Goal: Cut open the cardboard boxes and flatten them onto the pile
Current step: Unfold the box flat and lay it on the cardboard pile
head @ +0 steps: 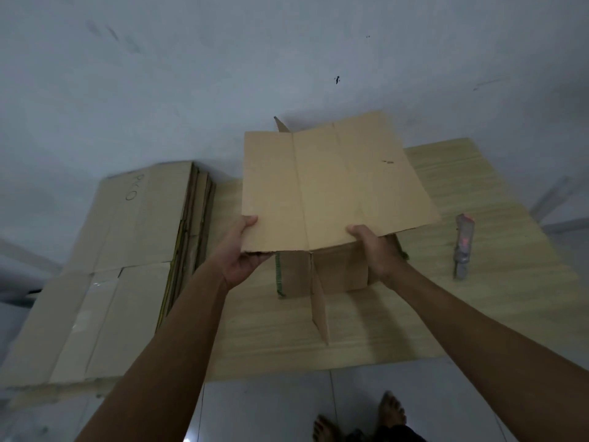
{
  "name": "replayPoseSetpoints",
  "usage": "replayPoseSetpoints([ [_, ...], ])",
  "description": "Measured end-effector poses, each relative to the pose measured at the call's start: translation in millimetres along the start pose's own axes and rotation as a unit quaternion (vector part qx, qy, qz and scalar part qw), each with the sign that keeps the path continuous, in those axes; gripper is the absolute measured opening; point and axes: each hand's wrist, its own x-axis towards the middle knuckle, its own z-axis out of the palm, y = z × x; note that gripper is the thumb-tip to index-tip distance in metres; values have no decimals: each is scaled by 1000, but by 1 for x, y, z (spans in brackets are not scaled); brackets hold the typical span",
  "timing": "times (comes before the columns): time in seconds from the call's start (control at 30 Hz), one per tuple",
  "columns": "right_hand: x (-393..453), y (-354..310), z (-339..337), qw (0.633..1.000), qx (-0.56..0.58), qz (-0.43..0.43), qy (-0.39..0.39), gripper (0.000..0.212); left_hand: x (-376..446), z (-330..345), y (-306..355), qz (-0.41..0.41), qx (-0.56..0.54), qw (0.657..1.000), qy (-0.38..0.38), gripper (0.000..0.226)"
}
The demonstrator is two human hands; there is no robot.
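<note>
A brown cardboard box (331, 186), opened up and partly collapsed, is held above the wooden table (478, 193) with its broad panel facing me. My left hand (237, 250) grips the panel's near left corner, thumb on top. My right hand (377, 248) grips the near edge further right, thumb on top. Lower flaps (318, 279) hang down below the panel towards the table. A pile of flattened boxes (105, 266) lies on the left side of the table. A box cutter (463, 247) lies on the table to the right of my right hand.
A pale wall rises behind the table. The floor is of white tiles (271, 409), and bare feet (360, 422) show at the bottom edge.
</note>
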Motion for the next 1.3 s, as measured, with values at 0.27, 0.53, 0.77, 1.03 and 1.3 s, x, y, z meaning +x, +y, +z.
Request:
replayPoseSetpoints([
  [0.27,20,-10,11,998,-15,29,61,70,-11,-8,-36,60,-72,994,-53,48],
  [0.53,29,-6,3,986,-117,-76,86,73,-23,12,-69,178,368,901,-147,31],
  [0.77,19,-8,-18,854,-379,-293,203,104,-2,33,-81,280,439,853,43,24],
  [1.03,5,0,-25,754,-462,-372,284,56,2,44,-73,339,465,816,48,21],
  [1.3,1,-9,-12,718,-595,-284,225,69,2,31,-65,339,476,812,-5,16],
])
